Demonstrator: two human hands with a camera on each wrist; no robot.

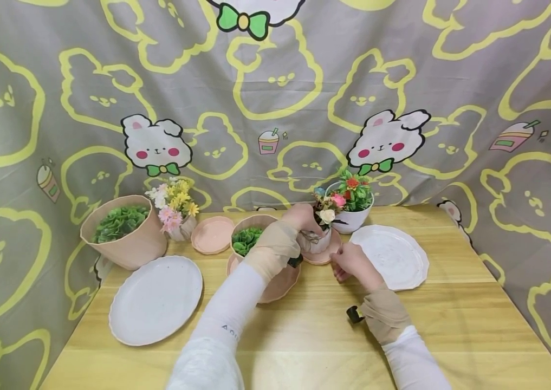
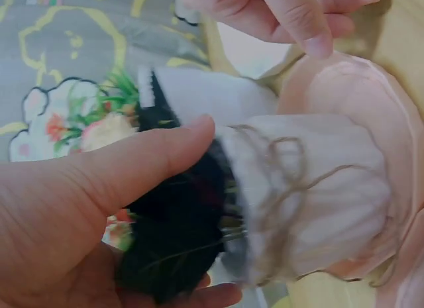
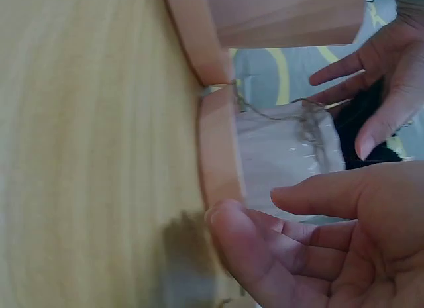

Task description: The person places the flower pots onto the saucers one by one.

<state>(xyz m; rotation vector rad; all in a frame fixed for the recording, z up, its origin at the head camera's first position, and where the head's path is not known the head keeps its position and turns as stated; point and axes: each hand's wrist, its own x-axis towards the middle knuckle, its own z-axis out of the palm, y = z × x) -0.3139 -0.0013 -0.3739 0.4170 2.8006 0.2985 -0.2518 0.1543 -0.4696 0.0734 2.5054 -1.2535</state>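
White-wrapped flower pot sits upright on a pink saucer. Left hand spread loosely around its leaves, thumb and fingers apart; right hand half-uncurled at the saucer rim, gripping nothing (twine around pot).

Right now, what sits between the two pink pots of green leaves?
The head view shows it: a pot of yellow, pink and white flowers and, to its right, a bare pink saucer.

The right hand has 1 fingertip at the edge of a pink saucer bearing a twine-tied white pot; the left hand flanks dark leaves.
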